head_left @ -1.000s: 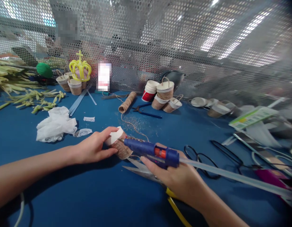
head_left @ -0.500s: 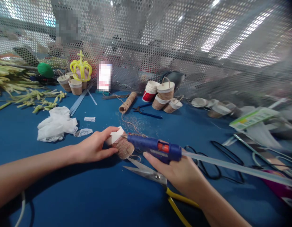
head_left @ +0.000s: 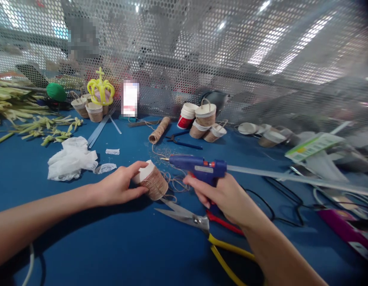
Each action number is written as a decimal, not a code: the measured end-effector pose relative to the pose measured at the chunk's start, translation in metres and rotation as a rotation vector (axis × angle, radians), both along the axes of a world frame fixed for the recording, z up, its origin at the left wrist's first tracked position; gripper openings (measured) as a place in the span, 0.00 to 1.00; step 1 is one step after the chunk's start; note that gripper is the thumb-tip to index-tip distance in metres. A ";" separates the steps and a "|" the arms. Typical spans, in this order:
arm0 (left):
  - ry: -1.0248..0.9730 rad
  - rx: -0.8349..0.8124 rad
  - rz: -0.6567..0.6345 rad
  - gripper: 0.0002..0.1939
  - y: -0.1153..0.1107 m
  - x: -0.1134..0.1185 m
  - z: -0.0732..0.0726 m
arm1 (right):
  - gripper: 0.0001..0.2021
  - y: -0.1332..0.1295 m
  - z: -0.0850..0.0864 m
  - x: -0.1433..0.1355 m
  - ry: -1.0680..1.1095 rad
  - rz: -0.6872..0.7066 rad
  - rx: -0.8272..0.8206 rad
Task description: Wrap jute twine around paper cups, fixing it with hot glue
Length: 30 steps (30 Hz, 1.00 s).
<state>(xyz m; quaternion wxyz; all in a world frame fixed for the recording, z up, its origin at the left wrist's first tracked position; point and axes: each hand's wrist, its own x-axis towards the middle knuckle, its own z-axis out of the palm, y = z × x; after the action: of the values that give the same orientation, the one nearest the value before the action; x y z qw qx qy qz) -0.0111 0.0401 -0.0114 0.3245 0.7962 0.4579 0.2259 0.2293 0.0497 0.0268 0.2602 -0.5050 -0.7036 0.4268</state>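
My left hand [head_left: 122,184] grips a paper cup [head_left: 155,182] by its bare white rim; brown twine is wound round the rest, and the cup lies tilted on its side. Fingers of my right hand [head_left: 221,192] wrap round the handle of a blue glue gun [head_left: 198,165]. Its metal nozzle points left, above and apart from the cup, and a long clear glue stick [head_left: 291,179] runs out of its back. Loose twine [head_left: 178,183] curls between cup and gun. Open scissors [head_left: 196,220] with yellow handles lie below on the blue table.
Behind the hands are a twine roll [head_left: 159,130], blue pliers [head_left: 185,143] and twine-wrapped cups [head_left: 206,115]. White lace [head_left: 71,159] and green plant pieces [head_left: 57,129] lie left. Black cable [head_left: 287,198] and a purple object [head_left: 345,230] are at right. Red handles [head_left: 224,223] show beneath my right hand.
The glue gun in my right hand has lifted up and away from the cup, and its nozzle no longer meets the rim. My left hand and the cup are nearly still.
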 end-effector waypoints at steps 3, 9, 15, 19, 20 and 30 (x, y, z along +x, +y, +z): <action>0.005 0.003 -0.012 0.21 0.000 0.001 0.001 | 0.10 0.013 -0.001 0.007 0.173 -0.116 -0.073; 0.006 0.042 -0.024 0.19 -0.002 0.001 -0.001 | 0.10 0.046 -0.014 0.019 0.161 -0.413 -0.066; 0.009 0.088 -0.028 0.18 -0.003 0.002 -0.002 | 0.13 0.080 -0.040 0.029 -0.178 -0.507 -0.116; 0.020 0.094 -0.020 0.16 -0.002 0.002 -0.002 | 0.15 0.090 -0.044 0.031 -0.434 -0.508 -0.092; 0.019 0.097 -0.017 0.16 -0.002 0.002 -0.002 | 0.15 0.092 -0.043 0.031 -0.497 -0.505 -0.071; 0.023 0.088 -0.023 0.16 -0.003 0.003 -0.002 | 0.19 0.084 -0.036 0.020 -0.854 -0.468 0.122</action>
<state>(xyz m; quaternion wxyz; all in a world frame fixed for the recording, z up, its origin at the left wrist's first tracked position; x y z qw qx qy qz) -0.0086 0.0370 -0.0137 0.2863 0.8174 0.4422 0.2331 0.2498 0.1335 -0.0089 0.0663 -0.7632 -0.6389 0.0695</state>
